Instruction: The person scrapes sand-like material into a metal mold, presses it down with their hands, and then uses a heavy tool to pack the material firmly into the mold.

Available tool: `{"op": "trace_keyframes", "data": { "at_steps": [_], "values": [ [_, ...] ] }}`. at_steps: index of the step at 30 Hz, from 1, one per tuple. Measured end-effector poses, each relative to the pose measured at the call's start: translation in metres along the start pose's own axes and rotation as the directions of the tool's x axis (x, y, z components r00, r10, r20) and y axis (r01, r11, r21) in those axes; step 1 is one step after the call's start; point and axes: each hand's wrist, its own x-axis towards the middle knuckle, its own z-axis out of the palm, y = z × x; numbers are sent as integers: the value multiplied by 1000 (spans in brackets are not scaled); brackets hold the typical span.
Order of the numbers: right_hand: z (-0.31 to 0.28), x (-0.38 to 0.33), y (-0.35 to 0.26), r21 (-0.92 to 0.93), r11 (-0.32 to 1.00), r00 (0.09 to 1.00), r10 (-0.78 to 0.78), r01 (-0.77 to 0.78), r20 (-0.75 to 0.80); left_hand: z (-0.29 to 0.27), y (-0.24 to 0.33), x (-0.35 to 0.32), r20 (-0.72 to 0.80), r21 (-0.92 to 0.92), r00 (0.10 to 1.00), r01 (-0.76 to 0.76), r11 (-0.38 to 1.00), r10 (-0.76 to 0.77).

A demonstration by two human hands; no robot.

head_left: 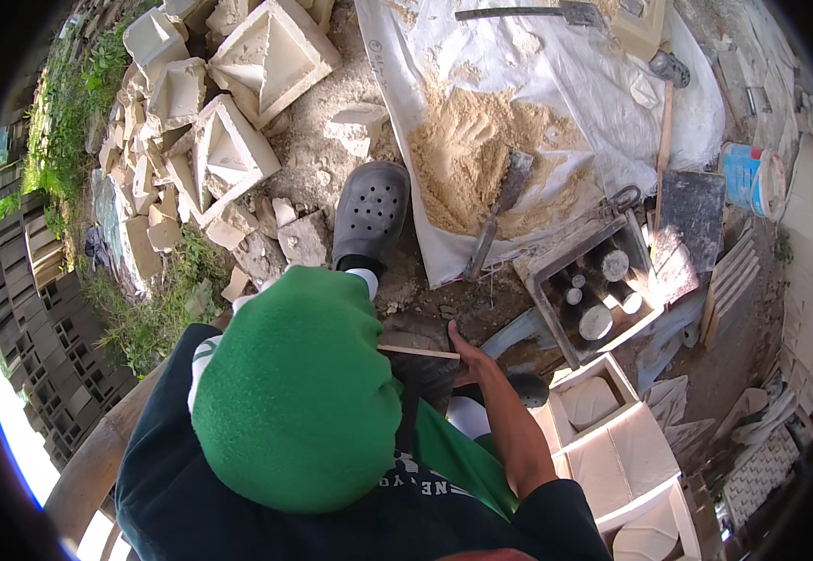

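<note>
My right hand (465, 353) is at the right edge of a thin, dark-faced board (425, 376) with a pale upper edge. Its thumb points up and the palm presses the board's side; the other fingers are mostly hidden. The board stands between my legs, partly covered by my raised left knee in green cloth (294, 393). Behind that knee my left hand is out of sight. To the right of the board is a square box frame (556, 318) with several pale-topped cylinders standing in it.
Beyond my grey clog (372, 210), a sandy powder heap (463, 150) lies on a white sheet (603, 122) with a trowel (500, 201). Broken cream moulded blocks (271, 61) are piled at left. Cream boxes (622, 449) stand at lower right, a blue-labelled bucket (751, 182) farther off.
</note>
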Motion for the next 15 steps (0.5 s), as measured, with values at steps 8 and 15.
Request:
{"op": "trace_keyframes", "data": {
  "at_steps": [8, 15],
  "values": [
    [30, -29, -18, 175, 985, 1000, 3, -2, -6, 18, 8, 4, -46, 6, 997, 59, 998, -59],
    [29, -9, -7, 219, 970, 994, -101, 109, -49, 23, 7, -8, -48, -8, 995, 89, 996, -89]
  ]
}}
